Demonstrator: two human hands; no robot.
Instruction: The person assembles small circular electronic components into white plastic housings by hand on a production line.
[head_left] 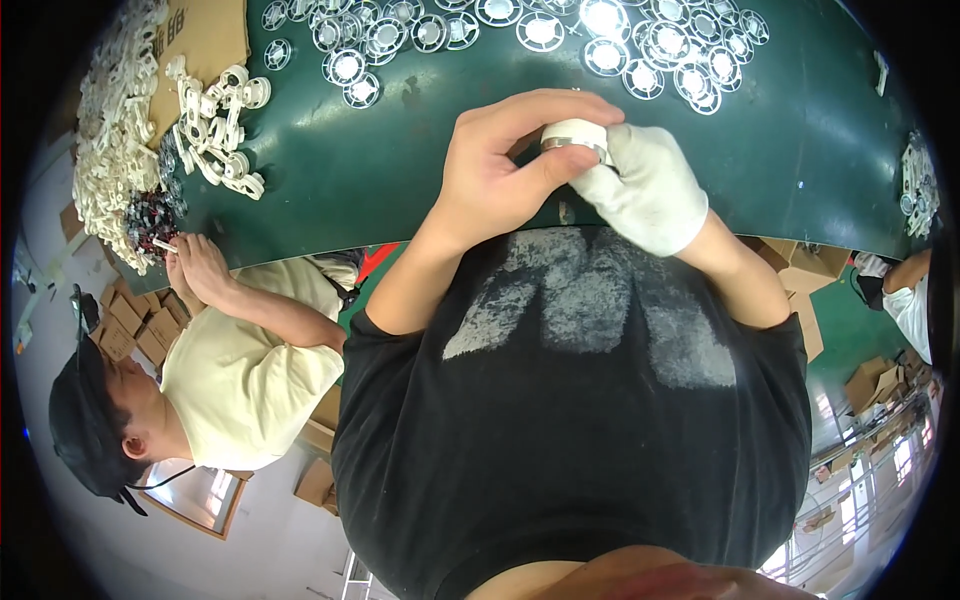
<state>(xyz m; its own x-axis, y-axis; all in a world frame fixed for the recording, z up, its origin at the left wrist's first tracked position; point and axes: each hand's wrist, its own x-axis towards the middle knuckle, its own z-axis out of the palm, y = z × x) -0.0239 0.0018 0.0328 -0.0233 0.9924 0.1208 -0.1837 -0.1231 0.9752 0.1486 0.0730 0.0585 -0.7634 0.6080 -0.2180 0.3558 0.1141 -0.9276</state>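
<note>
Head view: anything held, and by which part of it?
Yes, a white round part. The bare left hand holds its near and far edges, thumb nearest the wearer; the gloved right hand holds its right side.

A bare left hand [500, 165] and a white-gloved right hand [650, 190] meet, curled inward, at upper center frame.

The round part [576, 131] looks like smooth white plastic with a shiny metallic band; the glove [652, 190] is matt cloth, the counter [810, 130] smooth and glossy, the cardboard [212, 55] matt.
</note>
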